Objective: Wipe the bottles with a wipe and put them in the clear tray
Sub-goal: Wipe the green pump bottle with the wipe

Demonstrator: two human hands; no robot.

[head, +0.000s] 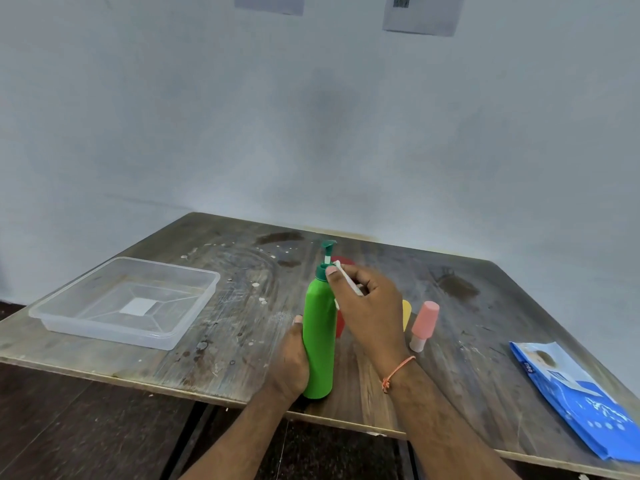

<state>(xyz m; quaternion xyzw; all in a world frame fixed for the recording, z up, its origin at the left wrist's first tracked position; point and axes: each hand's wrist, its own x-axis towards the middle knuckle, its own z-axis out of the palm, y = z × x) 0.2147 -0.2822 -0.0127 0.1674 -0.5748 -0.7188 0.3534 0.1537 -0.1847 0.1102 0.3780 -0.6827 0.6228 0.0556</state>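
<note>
Fingers (341,277) of the right hand (372,306) are pinching a wipe (348,280) against the green bottle (318,341)'s neck. Left hand (289,362) is gripping its base near the table (225,323)'s front edge, facing a pale wall (311,116).

My left hand (290,358) wraps the lower body of the bottle (318,334), thumb up along its left side, forearm running in from the near edge. My right hand (367,303) sits higher, fingers curled, pinching a wipe (348,280) against the bottle's neck. An orange thread (398,370) circles my right wrist.
</note>
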